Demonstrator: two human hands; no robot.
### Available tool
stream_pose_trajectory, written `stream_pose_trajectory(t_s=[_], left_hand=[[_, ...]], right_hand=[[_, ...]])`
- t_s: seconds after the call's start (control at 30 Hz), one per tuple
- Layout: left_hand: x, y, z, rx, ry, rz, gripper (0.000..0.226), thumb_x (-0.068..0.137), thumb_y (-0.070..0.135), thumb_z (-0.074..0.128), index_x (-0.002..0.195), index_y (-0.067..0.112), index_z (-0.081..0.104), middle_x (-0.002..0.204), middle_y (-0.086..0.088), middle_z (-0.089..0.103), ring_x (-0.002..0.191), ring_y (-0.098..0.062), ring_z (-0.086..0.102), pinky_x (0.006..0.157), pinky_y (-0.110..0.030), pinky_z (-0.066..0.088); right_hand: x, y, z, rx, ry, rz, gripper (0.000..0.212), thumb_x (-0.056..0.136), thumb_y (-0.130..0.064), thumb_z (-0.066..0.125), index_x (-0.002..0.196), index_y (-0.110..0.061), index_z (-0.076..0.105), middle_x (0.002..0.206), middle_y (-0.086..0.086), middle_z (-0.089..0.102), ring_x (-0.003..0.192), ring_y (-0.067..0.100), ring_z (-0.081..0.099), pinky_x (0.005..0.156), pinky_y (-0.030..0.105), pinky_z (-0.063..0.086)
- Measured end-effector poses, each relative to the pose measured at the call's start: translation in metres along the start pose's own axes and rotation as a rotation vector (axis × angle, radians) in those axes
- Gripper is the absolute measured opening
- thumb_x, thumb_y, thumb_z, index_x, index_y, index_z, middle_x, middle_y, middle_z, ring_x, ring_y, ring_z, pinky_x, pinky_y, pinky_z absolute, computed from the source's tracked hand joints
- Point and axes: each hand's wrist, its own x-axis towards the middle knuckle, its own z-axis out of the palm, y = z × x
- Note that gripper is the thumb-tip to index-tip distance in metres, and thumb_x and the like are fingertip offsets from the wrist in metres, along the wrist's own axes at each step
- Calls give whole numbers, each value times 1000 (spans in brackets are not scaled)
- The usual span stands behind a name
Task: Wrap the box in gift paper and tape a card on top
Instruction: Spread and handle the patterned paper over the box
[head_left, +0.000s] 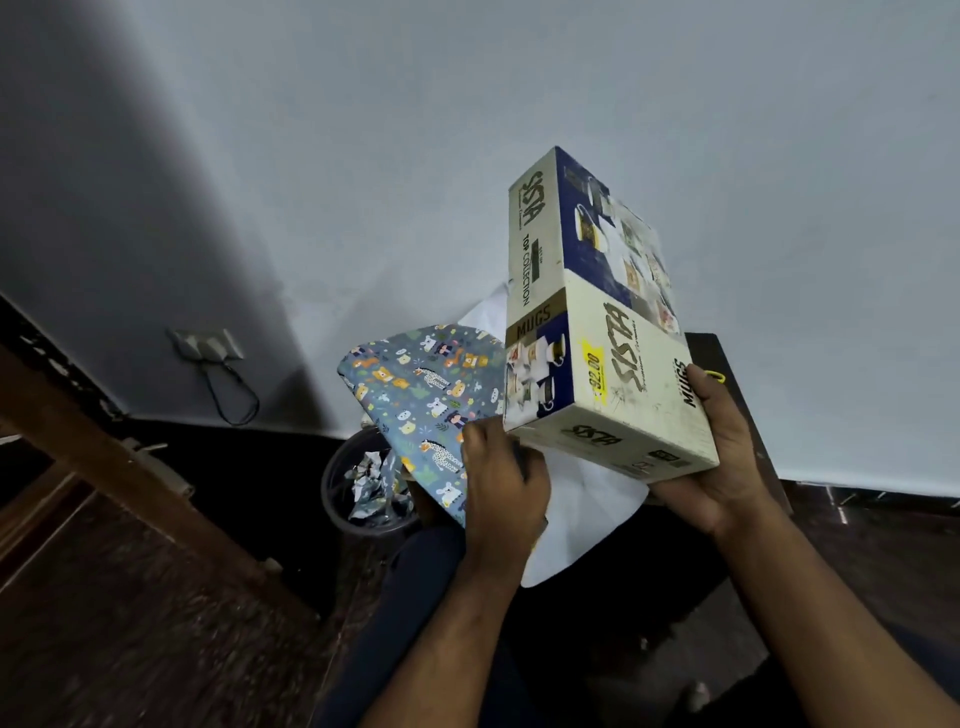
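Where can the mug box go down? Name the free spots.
Free: the white underside of the gift paper between both hands, and dark floor left of the bin. Crowded: the bin holds crumpled scraps; the left hand grips the paper, the right hand the mug box.

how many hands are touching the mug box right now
1: the right hand grips the cream-and-blue cardboard mug box at its near end. The left hand holds the blue animal-print gift paper instead.
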Motion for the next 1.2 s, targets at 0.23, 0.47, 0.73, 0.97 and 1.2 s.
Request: stream_pose_trajectory(t_s=[0.23, 0.47, 0.73, 0.97, 1.2], left_hand=[[13, 12, -37, -498, 525, -274, 18, 95, 41, 49, 98, 26, 56, 108, -13, 61, 100, -28, 56, 92, -39, 46], [9, 13, -63, -749, 620, -42, 15, 100, 27, 40, 104, 15, 49, 99, -5, 59, 93, -17, 60, 86, -33, 50], [-7, 13, -82, -616, 504, 8, 46, 99, 51, 53, 123, 12, 50, 120, -22, 59, 112, -37, 55, 102, -61, 39], [-26, 34, -87, -797, 311, 53, 50, 104, 42, 36, 155, 43, 34, 167, -3, 28, 153, -34, 26, 118, -69, 22], [-53, 26, -91, -302, 23, 286, 63, 107, 53, 30, 162, 21, 23, 170, 1, 17, 158, -27, 9, 123, -63, 14]], right_hand=[[16, 1, -6, -64, 135, -118, 46, 101, -41, 46, 140, -19, 58, 134, 9, 67, 112, 28, 68, 85, 38, 56], [25, 5, -11, -315, 197, -1, 37, 99, -37, 56, 127, -14, 66, 121, 15, 73, 101, 32, 74, 81, 42, 59], [45, 11, 10, -501, 112, 271, 44, 95, -39, 61, 130, -13, 66, 119, 16, 73, 94, 31, 75, 83, 43, 57], [52, 30, 14, -557, 42, 347, 39, 94, -38, 61, 124, -14, 69, 118, 14, 74, 92, 28, 76, 76, 39, 60], [53, 29, 2, -929, 62, 225, 38, 94, -42, 66, 118, -15, 74, 109, 8, 77, 103, 30, 74, 103, 49, 51]])
